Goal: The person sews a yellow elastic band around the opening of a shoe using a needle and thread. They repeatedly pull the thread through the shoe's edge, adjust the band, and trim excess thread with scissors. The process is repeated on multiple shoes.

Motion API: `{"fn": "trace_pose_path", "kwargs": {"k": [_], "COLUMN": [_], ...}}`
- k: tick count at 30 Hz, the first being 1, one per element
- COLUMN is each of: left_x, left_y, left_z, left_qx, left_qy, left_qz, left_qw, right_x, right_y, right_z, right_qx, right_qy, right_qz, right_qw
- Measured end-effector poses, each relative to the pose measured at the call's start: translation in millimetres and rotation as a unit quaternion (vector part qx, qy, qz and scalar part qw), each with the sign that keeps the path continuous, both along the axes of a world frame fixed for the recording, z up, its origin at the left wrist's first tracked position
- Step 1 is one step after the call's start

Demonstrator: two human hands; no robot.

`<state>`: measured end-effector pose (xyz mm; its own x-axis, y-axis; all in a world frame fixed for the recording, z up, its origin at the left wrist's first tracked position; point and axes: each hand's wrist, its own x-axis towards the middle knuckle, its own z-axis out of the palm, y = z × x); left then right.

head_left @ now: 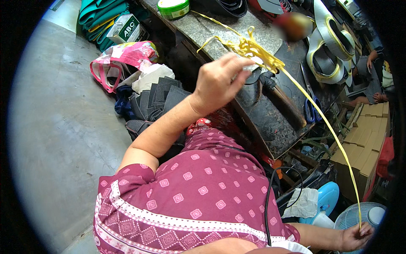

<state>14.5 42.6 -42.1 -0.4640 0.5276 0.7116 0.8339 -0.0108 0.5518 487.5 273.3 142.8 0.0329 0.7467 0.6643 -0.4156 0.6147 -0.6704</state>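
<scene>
A tangled bundle of narrow yellow strip [249, 46] lies on the dark worktable. From it one length runs taut, down to the lower right. My right hand [357, 236], arm stretched far out to the side, is closed on the end of that yellow strip. My left hand [222, 80] hovers over the table's near edge beside the bundle, thumb and fingers apart; its fingertips are close to the strip, and whether they touch it I cannot tell. Just past them lies a hammer [287, 106] with a wooden handle, near blue-handled scissors [312, 108].
Grey loops with yellow edging [325, 63] and a green round tub [173, 8] stand on the table. Stacked dark grey pieces [156, 97] and a pink bag [122, 59] are at the left. Cardboard [366, 135] and a fan [359, 216] stand right. Another person's hand [377, 97] shows far right.
</scene>
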Motion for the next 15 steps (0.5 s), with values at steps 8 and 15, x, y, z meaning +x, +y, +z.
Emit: {"fn": "trace_pose_path", "kwargs": {"k": [8, 15], "left_x": [-28, -34], "left_y": [35, 17], "left_z": [11, 2], "left_qx": [-0.083, -0.099], "left_qy": [0.179, 0.186], "left_qz": [0.055, 0.035], "left_qw": [0.979, 0.977], "right_x": [33, 16], "right_y": [23, 8], "right_z": [-12, -13], "right_qx": [-0.006, -0.006], "right_qy": [-0.009, -0.023], "right_qz": [0.023, -0.038], "right_qw": [1.0, 0.999]}}
